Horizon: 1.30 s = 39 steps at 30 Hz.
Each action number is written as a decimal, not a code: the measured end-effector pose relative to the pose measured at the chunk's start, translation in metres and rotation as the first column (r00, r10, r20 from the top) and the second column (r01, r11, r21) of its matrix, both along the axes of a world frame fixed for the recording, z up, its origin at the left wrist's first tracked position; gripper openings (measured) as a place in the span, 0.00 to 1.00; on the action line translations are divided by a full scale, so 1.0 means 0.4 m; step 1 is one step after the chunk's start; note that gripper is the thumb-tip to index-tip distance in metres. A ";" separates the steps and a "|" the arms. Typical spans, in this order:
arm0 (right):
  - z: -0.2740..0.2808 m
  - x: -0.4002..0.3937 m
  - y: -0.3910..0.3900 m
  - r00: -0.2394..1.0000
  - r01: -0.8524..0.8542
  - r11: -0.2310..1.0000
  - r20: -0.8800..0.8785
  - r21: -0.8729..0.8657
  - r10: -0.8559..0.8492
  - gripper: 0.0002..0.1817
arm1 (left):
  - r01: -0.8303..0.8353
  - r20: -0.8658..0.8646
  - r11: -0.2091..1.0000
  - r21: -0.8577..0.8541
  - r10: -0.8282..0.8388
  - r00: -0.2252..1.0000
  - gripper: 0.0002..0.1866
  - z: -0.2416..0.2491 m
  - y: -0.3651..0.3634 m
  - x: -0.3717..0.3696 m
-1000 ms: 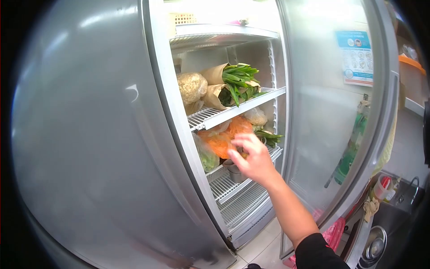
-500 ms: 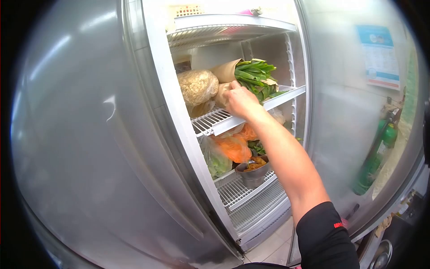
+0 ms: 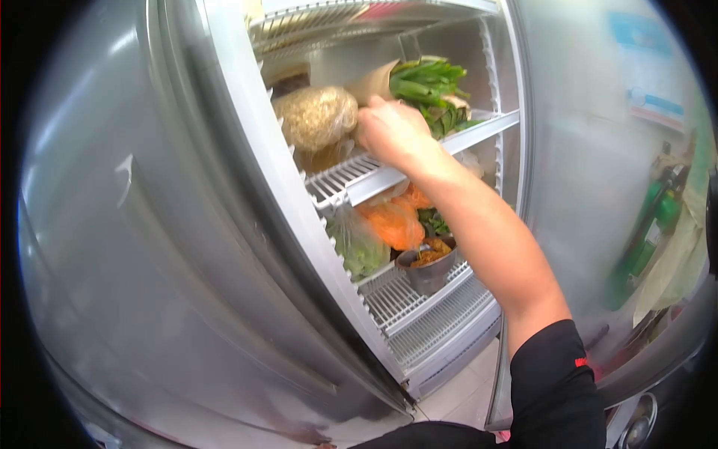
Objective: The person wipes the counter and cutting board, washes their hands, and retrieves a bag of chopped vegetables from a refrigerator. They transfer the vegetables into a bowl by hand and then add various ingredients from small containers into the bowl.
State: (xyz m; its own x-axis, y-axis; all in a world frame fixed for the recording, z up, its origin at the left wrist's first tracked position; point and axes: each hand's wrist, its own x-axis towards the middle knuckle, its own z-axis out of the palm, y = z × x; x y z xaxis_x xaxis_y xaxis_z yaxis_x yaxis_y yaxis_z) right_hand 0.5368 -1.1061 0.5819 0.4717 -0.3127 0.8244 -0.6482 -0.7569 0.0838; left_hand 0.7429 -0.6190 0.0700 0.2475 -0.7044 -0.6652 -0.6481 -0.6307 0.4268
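Observation:
My right hand (image 3: 394,129) reaches into the open fridge over a white wire shelf (image 3: 473,135). Its fingers are curled, and their tips are hidden between a clear plastic bag (image 3: 318,117) of pale, shredded-looking food and a brown paper wrap (image 3: 372,84). What the fingers hold, if anything, cannot be made out. Long green leaves (image 3: 428,81) stick out of the paper wrap, just behind and to the right of the hand. My left hand is out of view.
On the lower shelf (image 3: 395,301) stand a metal pot (image 3: 428,275) of brownish food, a bag of orange food (image 3: 394,223) and a bag of green vegetables (image 3: 359,247). A closed steel door (image 3: 112,262) fills the left. The open glass door (image 3: 576,187) is at right.
My right hand has shifted slightly left, toward the bag of pale food, and its fingertips have gone out of sight. The view has moved a little closer and tilted down.

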 end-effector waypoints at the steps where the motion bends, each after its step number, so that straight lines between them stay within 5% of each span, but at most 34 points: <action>1: 0.007 0.008 0.018 0.996 -0.077 0.997 -0.042 0.012 0.077 0.09 | 0.077 0.002 0.997 0.020 -0.077 0.997 0.31 -0.059 0.002 0.035; 5: 0.011 0.062 0.011 0.963 -0.225 0.972 -0.135 0.062 0.232 0.22 | 0.291 -0.094 0.956 0.026 -0.287 0.953 0.31 -0.234 0.013 0.153; 8: 0.023 0.084 0.005 0.960 -0.179 0.973 -0.190 0.147 0.206 0.31 | 0.181 0.033 0.982 0.051 -0.183 0.983 0.28 -0.030 -0.044 0.030; 11: 0.033 0.103 -0.008 0.953 -0.160 0.973 -0.232 0.163 0.196 0.30 | 0.180 0.027 0.980 0.083 -0.183 0.983 0.35 -0.051 -0.027 0.030; 15: 0.010 0.011 0.096 0.942 -0.333 0.929 0.088 0.159 0.323 0.19 | 0.170 -0.003 0.984 0.051 -0.170 0.985 0.36 -0.156 0.011 0.067; 18: -0.074 -0.121 0.179 0.842 -0.536 0.801 0.238 0.266 0.484 0.15 | 0.052 0.009 0.995 0.080 -0.052 0.999 0.38 -0.040 -0.022 0.012; 22: -0.306 -0.229 0.154 0.824 -0.494 0.700 0.534 0.515 0.188 0.19 | -0.053 0.036 0.991 0.124 0.049 0.998 0.40 0.025 -0.020 -0.017; 24: -0.462 -0.248 0.068 0.871 -0.278 0.781 0.489 0.559 -0.040 0.26 | -0.055 0.055 0.988 0.147 0.047 0.997 0.40 0.034 -0.021 -0.019; 26: -0.586 -0.261 0.030 0.941 0.031 0.814 0.258 0.580 -0.219 0.35 | -0.046 0.062 0.986 0.157 0.037 0.997 0.40 0.037 -0.019 -0.020; 28: -0.620 -0.247 0.031 0.951 -0.076 0.661 0.254 0.746 -0.177 0.39 | -0.050 0.068 0.983 0.178 0.038 0.997 0.41 0.068 -0.024 -0.030; 31: -0.675 -0.247 0.028 0.935 -0.073 0.655 0.280 0.752 -0.217 0.39 | -0.037 0.038 0.987 0.159 0.031 0.999 0.42 0.053 -0.016 -0.023; 38: -0.564 -0.295 0.036 0.881 0.010 0.752 0.351 0.659 -0.319 0.33 | 0.050 0.030 0.981 0.189 -0.057 0.998 0.41 0.000 0.002 -0.005; 39: -0.568 -0.305 0.016 0.873 -0.011 0.774 0.383 0.633 -0.302 0.31 | 0.138 0.013 0.981 0.135 -0.141 0.990 0.40 -0.097 0.027 0.034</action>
